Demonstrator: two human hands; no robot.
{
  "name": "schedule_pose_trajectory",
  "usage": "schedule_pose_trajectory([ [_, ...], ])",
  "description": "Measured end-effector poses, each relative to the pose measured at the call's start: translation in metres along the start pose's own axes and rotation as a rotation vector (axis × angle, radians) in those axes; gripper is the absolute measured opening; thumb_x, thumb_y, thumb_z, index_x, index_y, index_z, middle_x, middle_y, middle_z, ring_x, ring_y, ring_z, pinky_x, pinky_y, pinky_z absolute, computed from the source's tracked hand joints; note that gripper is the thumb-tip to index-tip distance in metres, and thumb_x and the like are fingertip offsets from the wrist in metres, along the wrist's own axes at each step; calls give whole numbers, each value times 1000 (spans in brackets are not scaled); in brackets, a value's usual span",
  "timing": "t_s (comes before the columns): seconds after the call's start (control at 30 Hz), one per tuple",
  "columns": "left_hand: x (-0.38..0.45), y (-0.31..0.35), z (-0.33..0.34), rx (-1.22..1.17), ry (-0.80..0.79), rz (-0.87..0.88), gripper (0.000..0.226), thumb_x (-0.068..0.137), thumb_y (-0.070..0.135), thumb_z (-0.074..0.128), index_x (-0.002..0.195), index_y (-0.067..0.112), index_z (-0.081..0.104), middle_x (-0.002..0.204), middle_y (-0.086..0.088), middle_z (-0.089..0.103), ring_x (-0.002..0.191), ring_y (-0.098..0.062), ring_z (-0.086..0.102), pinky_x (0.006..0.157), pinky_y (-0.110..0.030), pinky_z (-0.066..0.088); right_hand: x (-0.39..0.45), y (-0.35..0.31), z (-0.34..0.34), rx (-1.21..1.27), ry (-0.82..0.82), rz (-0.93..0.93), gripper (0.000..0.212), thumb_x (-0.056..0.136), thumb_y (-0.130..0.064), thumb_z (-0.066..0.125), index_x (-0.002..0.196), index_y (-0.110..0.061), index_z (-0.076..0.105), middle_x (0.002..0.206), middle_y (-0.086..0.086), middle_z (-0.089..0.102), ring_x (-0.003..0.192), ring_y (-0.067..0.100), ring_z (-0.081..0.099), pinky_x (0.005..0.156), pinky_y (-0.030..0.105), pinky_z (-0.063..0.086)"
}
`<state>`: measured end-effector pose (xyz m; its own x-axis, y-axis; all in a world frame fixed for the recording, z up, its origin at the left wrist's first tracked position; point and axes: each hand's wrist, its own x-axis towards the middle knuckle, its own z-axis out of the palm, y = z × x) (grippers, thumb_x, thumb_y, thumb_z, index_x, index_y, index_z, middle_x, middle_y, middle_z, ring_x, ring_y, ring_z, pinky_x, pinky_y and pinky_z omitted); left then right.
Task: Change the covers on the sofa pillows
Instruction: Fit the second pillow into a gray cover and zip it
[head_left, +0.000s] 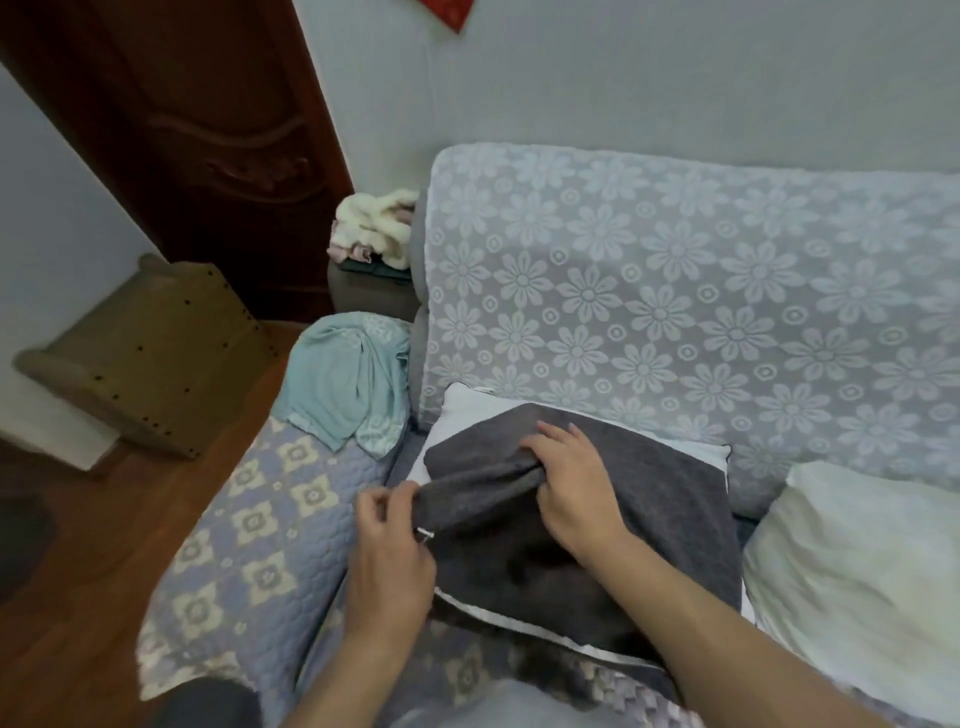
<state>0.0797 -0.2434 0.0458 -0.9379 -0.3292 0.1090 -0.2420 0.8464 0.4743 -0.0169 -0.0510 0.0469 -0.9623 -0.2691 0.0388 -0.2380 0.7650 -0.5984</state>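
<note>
Head view: on the sofa seat (270, 525), the dark grey cover (649, 499) lies partly over the white pillow (467, 410), whose far-left corner is bare. The left hand (387, 551) pinches the cover's near-left edge; the right hand (566, 473) clutches a bunched fold. A bare cream pillow (852, 577) waits at right, so much seems left.

A dark grey cover (613, 499) lies over a white pillow (470, 408) against a pale blue flower-patterned sofa back (675, 291).
</note>
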Motion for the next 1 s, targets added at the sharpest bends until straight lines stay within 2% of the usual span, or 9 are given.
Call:
schedule_pose_trajectory([
  [0.13, 57, 24, -35, -343, 101, -174, 43, 94, 13, 61, 134, 24, 52, 138, 1, 48, 101, -18, 57, 86, -41, 54, 19, -67, -74, 63, 178, -23, 46, 68, -17, 37, 106, -28, 61, 96, -2, 69, 91, 20, 60, 79, 33, 44],
  [0.23, 102, 70, -71, -1207, -139, -583, 23, 96, 22, 53, 111, 18, 70, 114, -12, 72, 105, -33, 68, 93, -51, 56, 29, -95, -127, -93, 284, -96, 29, 77, -19, 51, 104, -25, 59, 92, 0, 68, 87, 25, 61, 72, 36, 43],
  [0.3, 125, 89, -91, -1424, -294, -605, 31, 91, 30, 58, 109, 10, 74, 111, -20, 74, 101, -41, 71, 95, -63, 52, 30, -103, -153, -172, 208, -178, 21, 82, -35, 67, 99, -25, 59, 88, -4, 67, 84, 21, 60, 71, 36, 45],
  [0.47, 173, 122, -161, -951, -398, -59, 24, 92, 40, 63, 95, 21, 79, 93, -1, 79, 93, -22, 75, 93, -45, 57, 28, -104, -194, -474, -78, -50, 48, 78, -46, 75, 119, -35, 53, 109, -4, 68, 102, 23, 62, 80, 36, 50],
  [0.6, 180, 136, -204, -449, -421, 273, 35, 77, 58, 78, 99, 31, 76, 91, 17, 76, 82, -2, 72, 86, -34, 58, 36, -103, -225, -432, 139, 124, 23, 79, -12, 55, 90, -29, 67, 93, 6, 70, 93, 33, 65, 71, 35, 51],
  [0.73, 183, 131, -229, 63, -548, 378, 55, 64, 65, 83, 106, 35, 64, 97, 16, 69, 88, -5, 64, 83, -29, 53, 36, -116, -260, -231, 380, 162, 48, 70, 1, 46, 93, -28, 75, 86, 0, 72, 87, 27, 61, 77, 34, 54],
  [0.8, 185, 130, -223, 255, -486, 388, 33, 77, 53, 79, 97, 30, 66, 90, 9, 68, 82, -11, 63, 78, -32, 55, 37, -127, -260, -232, 420, 147, 49, 71, -1, 45, 95, -32, 74, 84, -3, 69, 85, 25, 58, 75, 32, 52],
  [0.93, 196, 124, -213, -177, 4, 315, 16, 94, 23, 56, 85, 24, 69, 90, -3, 66, 84, -23, 64, 76, -41, 55, 38, -137, -240, -297, 227, 83, 14, 84, -23, 64, 80, -36, 61, 78, -7, 63, 83, 23, 61, 64, 31, 44],
  [1.0, 195, 126, -215, -683, -92, 258, 22, 94, 24, 54, 92, 28, 75, 93, -1, 74, 94, -26, 70, 87, -47, 57, 37, -139, -225, -290, 94, 89, 12, 85, -44, 71, 88, -34, 65, 83, -7, 67, 82, 19, 61, 68, 32, 46],
])
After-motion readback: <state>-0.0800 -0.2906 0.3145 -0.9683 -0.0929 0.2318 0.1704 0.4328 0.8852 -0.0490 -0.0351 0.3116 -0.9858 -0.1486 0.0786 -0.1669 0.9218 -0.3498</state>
